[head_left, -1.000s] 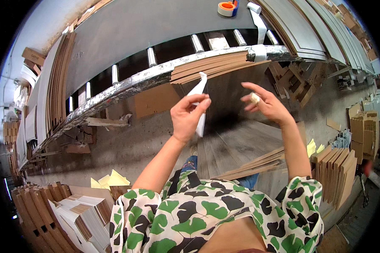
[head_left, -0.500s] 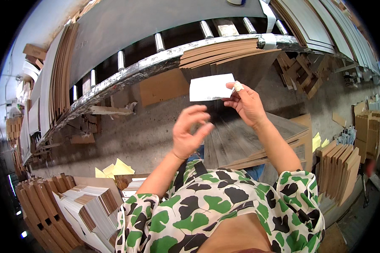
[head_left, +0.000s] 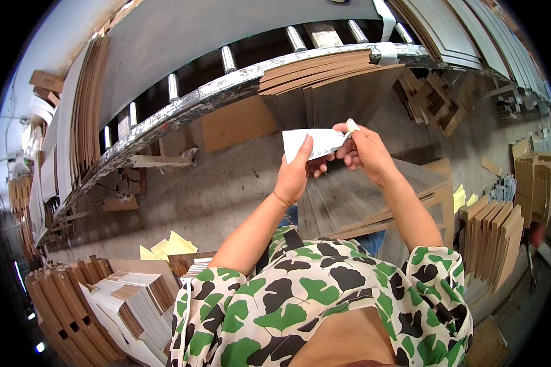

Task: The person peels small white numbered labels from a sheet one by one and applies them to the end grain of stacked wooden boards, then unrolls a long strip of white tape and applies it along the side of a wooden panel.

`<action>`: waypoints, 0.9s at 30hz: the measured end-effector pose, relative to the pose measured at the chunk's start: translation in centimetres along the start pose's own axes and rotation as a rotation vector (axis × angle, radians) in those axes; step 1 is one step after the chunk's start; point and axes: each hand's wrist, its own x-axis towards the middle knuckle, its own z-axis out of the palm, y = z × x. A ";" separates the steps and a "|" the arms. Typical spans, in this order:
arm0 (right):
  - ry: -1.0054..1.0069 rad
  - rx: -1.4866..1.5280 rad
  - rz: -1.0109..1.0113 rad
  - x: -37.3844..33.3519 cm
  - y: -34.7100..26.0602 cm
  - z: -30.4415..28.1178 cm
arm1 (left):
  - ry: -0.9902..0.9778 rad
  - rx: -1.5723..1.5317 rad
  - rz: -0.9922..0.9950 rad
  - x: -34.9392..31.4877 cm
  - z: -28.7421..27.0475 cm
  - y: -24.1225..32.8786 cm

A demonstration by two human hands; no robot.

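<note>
Between my two hands is a small white sheet of paper point(head_left: 326, 140), bent and creased toward its right end. My left hand point(head_left: 297, 173) grips its lower left part, thumb on top and fingers underneath. At the right end, my right hand point(head_left: 366, 151) pinches the paper; a pale wrap covers one fingertip. Below the hands, dark grey boards with brown edges point(head_left: 367, 196) lie fanned out close to my body. Beyond the paper, more dark panels with brown edges point(head_left: 349, 92) lean on the roller frame.
A roller conveyor point(head_left: 229, 59) with a big grey board point(head_left: 226, 24) runs across the far side. Stacked white and brown pieces point(head_left: 128, 306) stand at lower left, beside yellow sheets point(head_left: 174, 243). Upright brown boards point(head_left: 493, 238) and a cardboard box point(head_left: 532, 177) are on the right.
My left hand has moved up and right and taken hold of the paper. The paper has come slightly nearer and is now bent, its right end folded in my right hand.
</note>
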 end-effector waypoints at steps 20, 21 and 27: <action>-0.120 -1.141 -1.074 0.7 0.4 1.3 | 0.093 0.243 -0.046 1.5 -0.2 -1.5; -0.110 -1.147 -1.085 0.9 0.6 1.2 | 0.093 0.226 -0.071 1.7 -0.2 -1.5; -0.043 -1.163 -1.168 0.7 1.9 1.1 | 0.091 0.125 -0.215 2.6 -0.9 -1.9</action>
